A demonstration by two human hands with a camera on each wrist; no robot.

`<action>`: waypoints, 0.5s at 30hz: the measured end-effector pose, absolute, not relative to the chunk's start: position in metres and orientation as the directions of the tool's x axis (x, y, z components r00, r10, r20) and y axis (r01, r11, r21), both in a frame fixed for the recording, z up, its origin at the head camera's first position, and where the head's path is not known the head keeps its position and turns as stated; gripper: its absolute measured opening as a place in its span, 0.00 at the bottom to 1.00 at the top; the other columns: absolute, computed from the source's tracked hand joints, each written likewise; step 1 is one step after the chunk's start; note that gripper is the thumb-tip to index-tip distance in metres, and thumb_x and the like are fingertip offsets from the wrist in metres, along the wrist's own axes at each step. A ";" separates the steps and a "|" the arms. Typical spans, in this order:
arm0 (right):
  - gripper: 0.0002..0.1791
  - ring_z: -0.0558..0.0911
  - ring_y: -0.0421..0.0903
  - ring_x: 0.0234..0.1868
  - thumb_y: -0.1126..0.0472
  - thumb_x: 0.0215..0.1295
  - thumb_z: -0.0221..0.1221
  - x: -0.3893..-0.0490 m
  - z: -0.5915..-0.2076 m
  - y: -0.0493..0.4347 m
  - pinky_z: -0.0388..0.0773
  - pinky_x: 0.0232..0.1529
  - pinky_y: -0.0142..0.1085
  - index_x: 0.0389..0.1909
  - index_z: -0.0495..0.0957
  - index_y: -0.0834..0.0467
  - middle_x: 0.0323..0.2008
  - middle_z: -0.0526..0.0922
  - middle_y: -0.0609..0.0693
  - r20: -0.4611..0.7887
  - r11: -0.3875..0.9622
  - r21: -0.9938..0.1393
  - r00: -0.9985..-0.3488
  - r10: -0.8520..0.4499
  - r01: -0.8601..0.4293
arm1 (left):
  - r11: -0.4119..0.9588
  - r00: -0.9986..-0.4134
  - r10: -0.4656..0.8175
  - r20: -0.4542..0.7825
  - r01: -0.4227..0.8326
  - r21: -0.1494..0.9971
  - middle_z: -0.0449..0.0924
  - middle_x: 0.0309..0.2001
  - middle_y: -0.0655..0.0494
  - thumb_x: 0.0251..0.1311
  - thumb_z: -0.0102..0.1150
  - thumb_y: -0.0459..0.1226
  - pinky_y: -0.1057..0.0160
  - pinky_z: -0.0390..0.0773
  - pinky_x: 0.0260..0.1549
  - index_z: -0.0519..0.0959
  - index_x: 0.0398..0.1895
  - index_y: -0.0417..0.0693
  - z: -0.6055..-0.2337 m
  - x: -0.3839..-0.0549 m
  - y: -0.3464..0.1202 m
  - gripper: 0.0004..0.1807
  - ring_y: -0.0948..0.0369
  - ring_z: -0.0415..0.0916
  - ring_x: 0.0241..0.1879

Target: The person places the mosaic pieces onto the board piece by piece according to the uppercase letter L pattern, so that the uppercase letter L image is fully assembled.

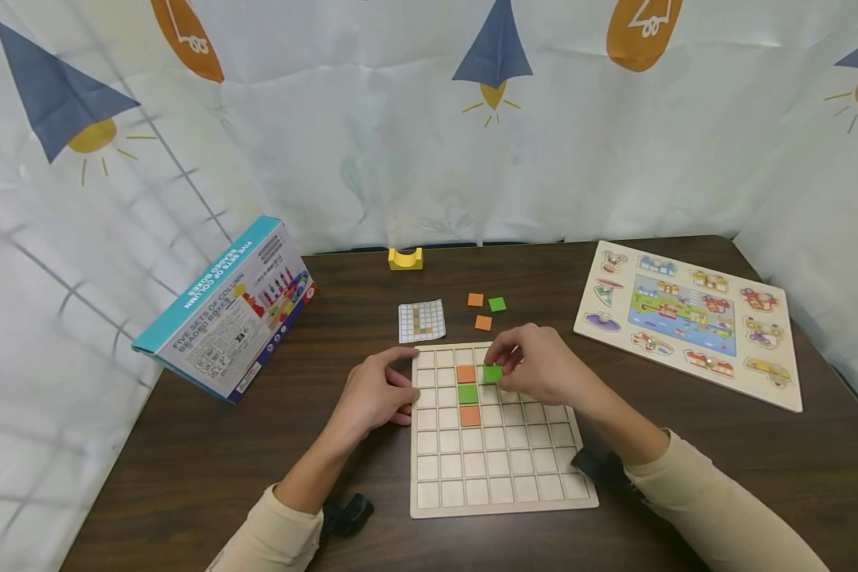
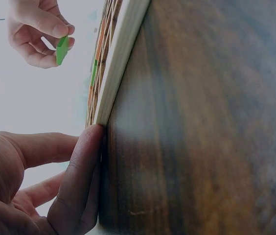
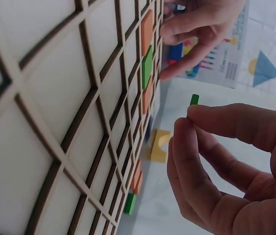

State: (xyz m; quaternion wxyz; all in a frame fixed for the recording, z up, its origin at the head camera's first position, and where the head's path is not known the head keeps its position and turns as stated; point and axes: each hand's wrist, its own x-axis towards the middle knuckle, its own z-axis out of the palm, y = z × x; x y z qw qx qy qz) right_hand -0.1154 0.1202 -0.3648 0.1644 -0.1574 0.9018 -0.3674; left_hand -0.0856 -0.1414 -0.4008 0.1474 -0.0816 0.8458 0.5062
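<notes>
1. Our right hand (image 2: 35, 29) is pinching a green tile (image 2: 61, 50) above the board (image 1: 500, 465); the left wrist view is revealing the gap, the head view hiding it.
2. Our left hand (image 1: 375, 389), fingers loosely spread, is touching the board's left edge.
3. Only the head view is showing us the puzzle (image 1: 686, 318), right of the board.

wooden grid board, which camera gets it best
The head view: it shows the wooden grid board from above and almost whole, the right hand hiding some squares. The left wrist view has it nearly edge-on; the right wrist view has a slanted close-up, cut off by the frame.
</notes>
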 end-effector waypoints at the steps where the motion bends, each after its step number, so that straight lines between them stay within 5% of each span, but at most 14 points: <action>1: 0.13 0.80 0.43 0.34 0.72 0.54 0.70 -0.114 -0.364 0.120 0.78 0.36 0.36 0.38 0.87 0.55 0.31 0.83 0.48 -0.179 0.677 -0.717 -0.895 -0.409 -0.166 | 0.474 -0.943 0.011 -0.332 -0.287 0.833 0.81 0.36 0.45 0.56 0.70 0.26 0.56 0.89 0.20 0.78 0.68 0.54 -0.401 -0.086 -0.142 0.34 0.58 0.84 0.19; 15: 0.13 0.81 0.40 0.34 0.71 0.53 0.72 -0.102 -0.360 0.117 0.79 0.39 0.36 0.39 0.87 0.55 0.32 0.84 0.46 -0.142 0.665 -0.715 -0.888 -0.437 -0.213 | 0.470 -0.944 0.015 -0.330 -0.284 0.836 0.81 0.36 0.45 0.57 0.70 0.26 0.56 0.89 0.19 0.78 0.68 0.53 -0.400 -0.085 -0.141 0.34 0.57 0.84 0.19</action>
